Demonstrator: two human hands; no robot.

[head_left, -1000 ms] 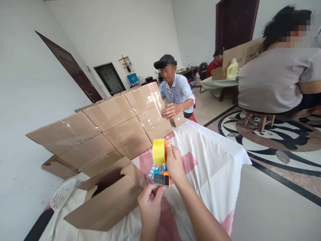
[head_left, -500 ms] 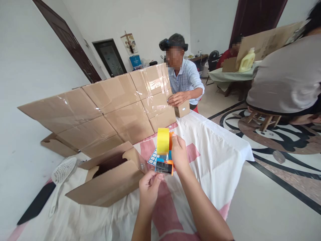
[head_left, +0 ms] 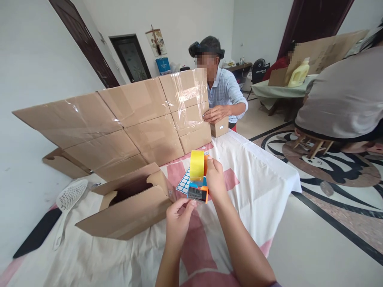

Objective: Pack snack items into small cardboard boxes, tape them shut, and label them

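Observation:
My right hand [head_left: 216,180] grips an orange tape dispenser [head_left: 198,193] that carries a yellow tape roll [head_left: 197,165], held upright above the table. At the dispenser's blade end my left hand [head_left: 177,217] pinches the clear tape end between fingertips. An open cardboard box [head_left: 131,203] lies on its side just left of my hands, its flaps spread. Under the dispenser a sheet of blue labels [head_left: 183,184] rests on the white and pink cloth [head_left: 254,171].
A wall of taped cardboard panels [head_left: 125,119] stands across the table. Behind it a person's hand [head_left: 215,114] rests on a small box [head_left: 219,128]. A white slotted scoop [head_left: 67,203] and a black object [head_left: 37,233] lie left. Another person sits right.
The view has dropped and shifted slightly, so the panels and box sit lower. My hands keep the same hold on the dispenser and tape end.

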